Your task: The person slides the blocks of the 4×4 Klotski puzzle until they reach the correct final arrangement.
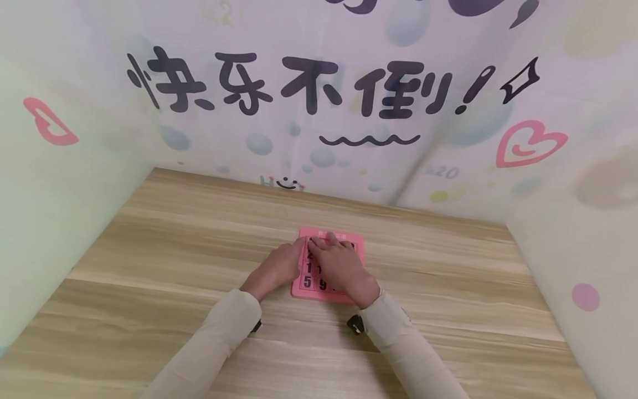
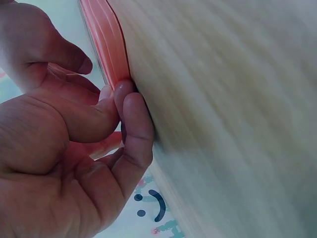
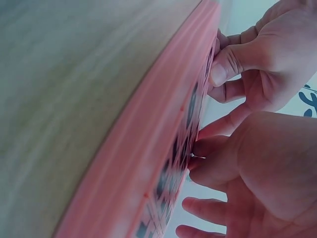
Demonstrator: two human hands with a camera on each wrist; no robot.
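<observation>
A pink number slide puzzle (image 1: pixel 307 281) with black digits on its tiles lies flat on the wooden table. My left hand (image 1: pixel 280 264) holds it by the left edge; in the left wrist view, thumb and fingers pinch the puzzle's pink side (image 2: pixel 106 39). Over the tiles reaches my right hand (image 1: pixel 340 267), hiding many of the digits. The right wrist view shows this right hand (image 3: pixel 267 173) with its thumb and index finger touching the tile face, the other fingers extended and apart from the board.
The wood-grain table (image 1: pixel 189 238) spreads on all sides of the puzzle. A white printed backdrop (image 1: pixel 319 160) with black characters rises behind the table's far edge, and pale walls flank it left and right.
</observation>
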